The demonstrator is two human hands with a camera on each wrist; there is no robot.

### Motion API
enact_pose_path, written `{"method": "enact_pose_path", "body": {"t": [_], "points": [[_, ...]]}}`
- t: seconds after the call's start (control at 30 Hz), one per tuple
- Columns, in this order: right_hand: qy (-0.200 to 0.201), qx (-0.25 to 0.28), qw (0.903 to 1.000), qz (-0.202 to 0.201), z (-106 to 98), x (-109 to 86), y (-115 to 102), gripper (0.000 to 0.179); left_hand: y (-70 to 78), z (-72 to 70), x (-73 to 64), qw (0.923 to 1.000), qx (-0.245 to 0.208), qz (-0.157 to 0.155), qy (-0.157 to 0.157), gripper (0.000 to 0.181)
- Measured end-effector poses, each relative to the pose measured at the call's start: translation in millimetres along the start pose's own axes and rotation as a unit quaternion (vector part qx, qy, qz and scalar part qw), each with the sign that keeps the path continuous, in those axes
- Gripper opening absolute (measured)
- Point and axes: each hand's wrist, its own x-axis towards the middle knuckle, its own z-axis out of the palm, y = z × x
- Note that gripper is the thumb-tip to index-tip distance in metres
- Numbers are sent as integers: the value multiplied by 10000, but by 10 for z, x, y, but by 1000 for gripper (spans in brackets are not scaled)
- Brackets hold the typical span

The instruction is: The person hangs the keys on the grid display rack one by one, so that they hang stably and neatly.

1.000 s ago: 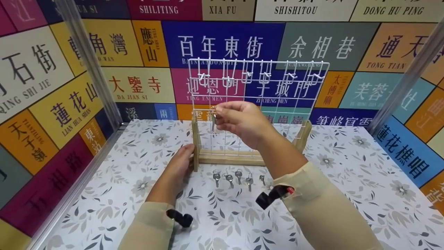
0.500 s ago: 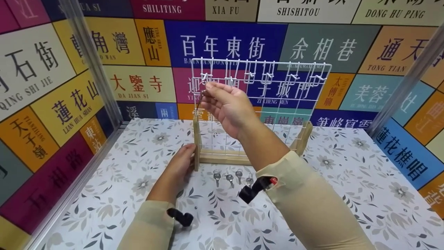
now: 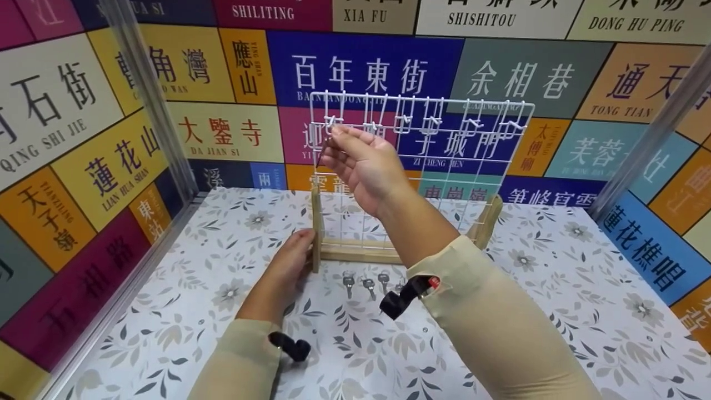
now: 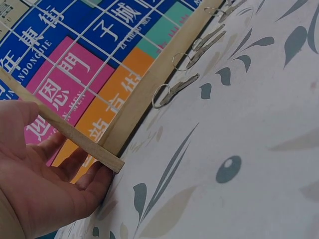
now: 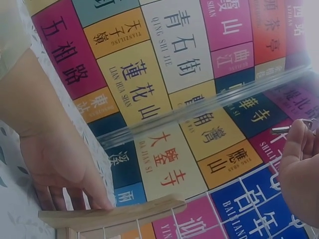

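Observation:
My right hand (image 3: 369, 172) is raised at the upper left of a white wire grid rack (image 3: 420, 99), fingertips just below its leftmost hook (image 3: 331, 120). Between thumb and fingers it pinches a silver key (image 5: 285, 130), mostly hidden in the head view. Whether the key's ring touches the hook I cannot tell. Lower down, my left hand (image 3: 289, 258) grips the rack's left wooden upright (image 3: 316, 233). The left wrist view shows thumb and fingers on either side of this wood.
Several keys with rings, among them one key (image 3: 348, 283), lie on the floral tablecloth (image 3: 344, 355) before the rack's wooden base bar (image 3: 361, 254). More white hooks, such as one hook (image 3: 472, 126), line the grid's top. Sign-printed panels (image 3: 366, 61) stand behind.
My right hand has risen and shifted left with the key, from mid-grid to the leftmost hook, moving only slightly in the last half second. The left hand has stayed on the upright.

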Motion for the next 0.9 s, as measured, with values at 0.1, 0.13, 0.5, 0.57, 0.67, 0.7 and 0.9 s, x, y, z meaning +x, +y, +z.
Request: {"method": "enact_pose_path", "body": {"t": [0.1,0.13,0.5,0.57,0.67,0.7,0.9], "points": [[62,-53,10000,14,-41,20,19,22,-5,-1,12,10000,-19,41,14,36],[73,-61,10000,7,-59,27,26,21,-9,-2,17,10000,-29,85,11,36],[-11,-1080,9938,-256,-592,-109,174,24,-22,1,18,9999,39,104,77,40],[-100,-1442,9888,-366,-744,-188,205,24,-17,2,15,9999,75,113,59,41],[-135,-1744,9838,-388,-989,-295,258,22,-21,4,24,9998,84,179,-2,41],[-129,-1806,9828,-371,-1073,-325,280,21,-25,2,30,9998,86,178,-10,41],[-27,-2213,9752,-90,-1582,-451,425,21,-55,-22,49,9997,127,185,-4,42]]}}
